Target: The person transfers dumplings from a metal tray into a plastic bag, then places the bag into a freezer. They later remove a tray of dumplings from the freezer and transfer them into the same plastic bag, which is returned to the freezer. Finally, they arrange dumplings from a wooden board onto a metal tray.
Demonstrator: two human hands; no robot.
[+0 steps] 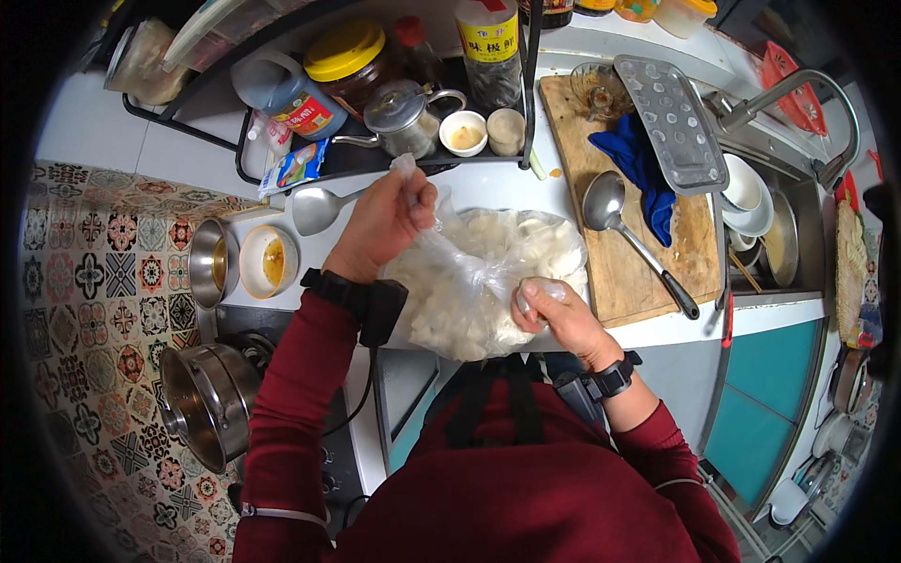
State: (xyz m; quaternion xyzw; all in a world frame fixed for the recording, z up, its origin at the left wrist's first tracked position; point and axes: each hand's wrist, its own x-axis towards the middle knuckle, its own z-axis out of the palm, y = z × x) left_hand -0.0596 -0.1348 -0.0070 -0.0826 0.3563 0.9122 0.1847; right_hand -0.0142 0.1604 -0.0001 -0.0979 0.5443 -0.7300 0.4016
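A clear plastic bag full of pale, whitish food pieces point(450, 317) lies on the white counter before me, its neck drawn together in the middle. My left hand point(394, 214) grips one gathered end of the bag's plastic, raised above the bag's upper left part. On the bag's right side, my right hand point(552, 310) is closed on another twisted end. The plastic runs from both hands to the bunched neck between them. What the pieces are cannot be told for sure through the cloudy plastic.
Right of the bag is a wooden cutting board point(619, 281) with a steel ladle point(605, 200) and a blue cloth point(644, 172). A metal spatula point(317, 210), a bowl point(269, 262) and a steel pot point(211, 405) are leftward. A black rack point(345, 167) stands behind; the sink point(809, 246) is rightward.
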